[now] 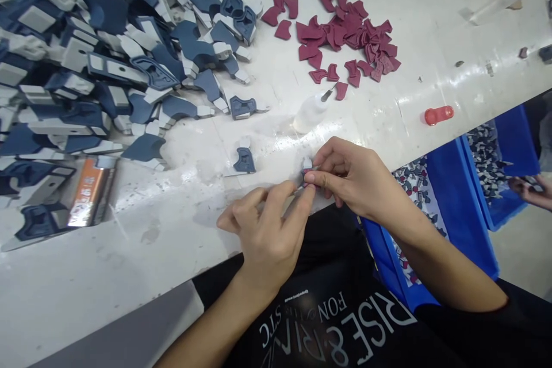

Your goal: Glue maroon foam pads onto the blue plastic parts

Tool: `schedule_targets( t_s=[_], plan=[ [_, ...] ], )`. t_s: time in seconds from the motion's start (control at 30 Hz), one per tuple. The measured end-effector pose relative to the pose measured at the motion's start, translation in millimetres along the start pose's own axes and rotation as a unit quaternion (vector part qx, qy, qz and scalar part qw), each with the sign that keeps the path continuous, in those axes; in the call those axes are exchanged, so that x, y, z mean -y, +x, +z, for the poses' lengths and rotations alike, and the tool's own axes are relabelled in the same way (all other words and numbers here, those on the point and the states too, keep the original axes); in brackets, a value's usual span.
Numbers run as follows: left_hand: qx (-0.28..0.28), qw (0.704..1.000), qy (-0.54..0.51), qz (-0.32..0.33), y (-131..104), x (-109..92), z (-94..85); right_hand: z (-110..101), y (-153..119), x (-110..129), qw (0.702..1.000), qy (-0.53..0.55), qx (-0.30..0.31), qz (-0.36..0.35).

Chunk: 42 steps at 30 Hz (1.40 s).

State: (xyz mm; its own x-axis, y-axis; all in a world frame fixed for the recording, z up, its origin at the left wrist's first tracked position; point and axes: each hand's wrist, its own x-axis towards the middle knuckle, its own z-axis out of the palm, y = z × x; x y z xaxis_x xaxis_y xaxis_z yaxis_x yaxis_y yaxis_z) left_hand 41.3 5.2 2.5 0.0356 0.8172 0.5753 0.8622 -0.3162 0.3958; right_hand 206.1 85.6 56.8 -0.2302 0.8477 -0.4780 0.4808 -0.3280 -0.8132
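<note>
Near the table's front edge, my right hand point(345, 175) pinches a small blue and grey piece point(307, 164) with a bit of maroon on it. My left hand point(273, 224) is against the same piece from the left, its thumb and forefinger closed on it and the other fingers bent over the table. Much of the piece is hidden by the fingertips. Left of it lies a single blue and grey piece point(245, 159), and another point(242, 107) is further back. A clear bottle with a thin metal tip point(309, 113) lies behind my hands. Maroon pieces point(336, 33) are scattered beyond it.
A big heap of blue and grey pieces point(107, 11) covers the table's left side, with an orange lighter point(88, 191) in front. A red cap point(439, 115) lies at right. Blue bins point(466, 207) of parts stand below the edge, near another person's hand point(535, 191).
</note>
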Motion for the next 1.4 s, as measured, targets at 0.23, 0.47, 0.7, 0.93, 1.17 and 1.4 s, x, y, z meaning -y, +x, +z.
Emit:
schedule_targets(
  t_s=[0.23, 0.47, 0.7, 0.93, 1.17, 1.4],
  plan=[
    [0.036, 0.999, -0.013, -0.015, 1.3, 0.0, -0.6, -4.3, 9.8, 3.6, 0.999, 0.013, 0.038, 0.031],
    [0.058, 0.998, -0.028, -0.014, 5.0, -2.8, -2.2, -3.5, 15.9, 4.9, 0.998, -0.015, 0.051, 0.015],
    [0.054, 0.998, -0.026, 0.017, 4.1, -0.9, -1.1, -7.6, 5.6, 1.5, 0.997, 0.041, 0.061, 0.013],
    [0.054, 0.986, -0.155, 0.01, 8.4, 1.7, -14.2, -3.0, -17.5, -15.2, 0.98, 0.144, 0.133, -0.022],
    [0.074, 0.952, -0.289, -0.066, 13.6, -5.0, -26.5, 15.0, -23.8, -33.2, 0.952, 0.269, 0.111, -0.097],
    [0.229, 0.792, -0.478, -0.303, 27.6, -17.6, -33.4, 32.1, -34.9, -21.3, 0.946, 0.29, 0.01, -0.147]
  ],
)
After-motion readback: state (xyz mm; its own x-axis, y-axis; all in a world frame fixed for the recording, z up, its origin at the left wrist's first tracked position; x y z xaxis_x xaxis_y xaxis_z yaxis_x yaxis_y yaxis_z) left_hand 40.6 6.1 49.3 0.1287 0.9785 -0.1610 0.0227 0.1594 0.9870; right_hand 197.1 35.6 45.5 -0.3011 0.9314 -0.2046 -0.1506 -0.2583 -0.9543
